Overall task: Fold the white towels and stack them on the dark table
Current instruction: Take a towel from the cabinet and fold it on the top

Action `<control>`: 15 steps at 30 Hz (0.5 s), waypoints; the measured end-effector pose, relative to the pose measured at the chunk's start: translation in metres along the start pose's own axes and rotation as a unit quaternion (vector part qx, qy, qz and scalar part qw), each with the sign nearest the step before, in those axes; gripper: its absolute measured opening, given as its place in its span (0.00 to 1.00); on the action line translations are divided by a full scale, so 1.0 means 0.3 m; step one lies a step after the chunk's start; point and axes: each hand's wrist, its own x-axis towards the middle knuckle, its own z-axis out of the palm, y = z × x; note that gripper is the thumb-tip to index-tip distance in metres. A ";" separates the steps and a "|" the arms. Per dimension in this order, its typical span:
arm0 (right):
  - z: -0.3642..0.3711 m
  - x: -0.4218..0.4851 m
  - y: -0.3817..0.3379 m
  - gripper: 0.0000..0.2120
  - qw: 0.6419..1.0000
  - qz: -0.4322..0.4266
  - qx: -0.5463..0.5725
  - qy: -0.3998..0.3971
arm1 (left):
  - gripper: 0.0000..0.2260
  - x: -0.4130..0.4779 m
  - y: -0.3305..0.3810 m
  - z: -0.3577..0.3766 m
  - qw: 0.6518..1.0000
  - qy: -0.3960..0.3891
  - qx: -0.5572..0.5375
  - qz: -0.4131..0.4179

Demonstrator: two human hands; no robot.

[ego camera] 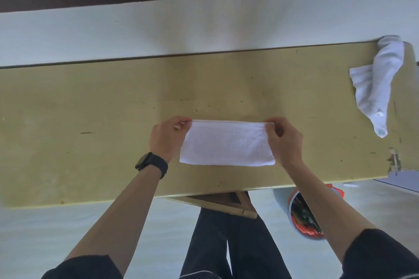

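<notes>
A folded towel (pixel 226 146) lies flat on the table (pixel 90 108), near its front edge. The left grip (pixel 169 137) pinches the towel's far left corner, and the right grip (pixel 284 142) pinches its far right corner. A crumpled towel (pixel 376 84) lies well apart at the table's right end.
</notes>
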 end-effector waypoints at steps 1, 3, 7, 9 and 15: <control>0.002 0.000 0.005 0.07 1.000 -0.003 -0.005 0.003 | 0.08 0.003 0.006 -0.001 1.000 -0.002 0.008 0.005; 0.006 0.001 0.014 0.08 1.000 -0.010 -0.014 0.008 | 0.09 0.011 0.015 -0.003 0.999 -0.006 0.032 0.018; 0.015 -0.002 0.021 0.08 0.999 -0.020 -0.022 0.024 | 0.09 0.022 0.037 -0.015 0.996 -0.008 0.087 0.026; 0.021 -0.003 0.021 0.09 0.999 -0.015 -0.015 0.029 | 0.08 0.028 0.040 -0.015 0.997 -0.007 0.082 0.013; 0.043 -0.016 0.016 0.09 0.999 -0.005 0.006 0.052 | 0.05 0.027 0.033 0.002 0.995 0.016 0.098 0.017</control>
